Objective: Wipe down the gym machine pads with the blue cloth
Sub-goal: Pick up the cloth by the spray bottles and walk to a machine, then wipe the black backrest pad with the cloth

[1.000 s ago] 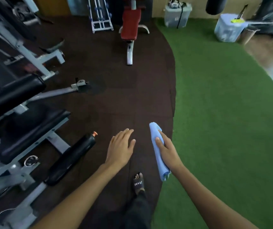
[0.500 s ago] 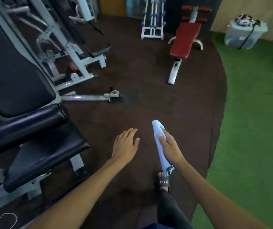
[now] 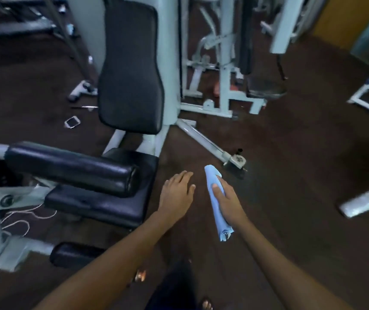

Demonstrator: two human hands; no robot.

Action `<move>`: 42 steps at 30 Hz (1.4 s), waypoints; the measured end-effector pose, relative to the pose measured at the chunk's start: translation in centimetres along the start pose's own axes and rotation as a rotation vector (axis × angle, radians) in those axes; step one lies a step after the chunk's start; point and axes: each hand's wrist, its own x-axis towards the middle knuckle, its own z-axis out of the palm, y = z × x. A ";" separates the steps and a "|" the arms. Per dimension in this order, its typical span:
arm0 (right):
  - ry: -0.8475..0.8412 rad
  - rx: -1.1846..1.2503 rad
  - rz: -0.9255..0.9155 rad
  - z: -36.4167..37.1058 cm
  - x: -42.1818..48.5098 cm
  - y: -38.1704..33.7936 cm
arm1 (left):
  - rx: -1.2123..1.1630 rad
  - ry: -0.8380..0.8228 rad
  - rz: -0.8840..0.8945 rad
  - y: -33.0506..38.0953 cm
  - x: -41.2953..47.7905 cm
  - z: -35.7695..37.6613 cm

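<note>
1. The blue cloth (image 3: 219, 214) is rolled into a long bundle, held in the air above the dark floor (image 3: 290, 164), right of the machine's pads and touching none of them.
2. My right hand (image 3: 228, 199) grasps the cloth around its middle, thumb across the near-left side. One end sticks out past my fingertips, the other hangs below my wrist.
3. My left hand (image 3: 176, 193) is released and holds nothing. Its fingers are straight and spread, just left of the cloth, near the right edge of the seat pad (image 3: 103, 204).
4. The black roller pad (image 3: 71, 167) lies across the seat, on the far side.
5. The upright back pad (image 3: 131, 70) stands further off, against the white frame (image 3: 170, 63).
6. A phone (image 3: 72, 121) lies on the floor at far left, and a white cord (image 3: 18, 222) loops near the frame's left foot.
</note>
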 end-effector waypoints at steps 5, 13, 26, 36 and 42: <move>-0.228 -0.041 -0.014 3.3 13.7 0.3 | -0.065 0.104 -0.241 -4.6 9.1 -0.4; -0.575 -0.118 -0.085 10.2 29.5 -4.1 | -0.124 0.281 -0.566 -11.0 17.4 -5.3; -1.152 -0.445 -0.135 24.3 44.9 -0.2 | -0.325 0.387 -1.318 -18.9 23.7 -0.7; -1.212 -0.728 -0.260 31.3 50.4 16.1 | -0.129 0.268 -1.552 -29.2 26.8 12.4; -1.103 -0.869 -0.492 33.8 50.3 24.2 | 0.149 0.243 -1.411 -35.1 26.1 18.7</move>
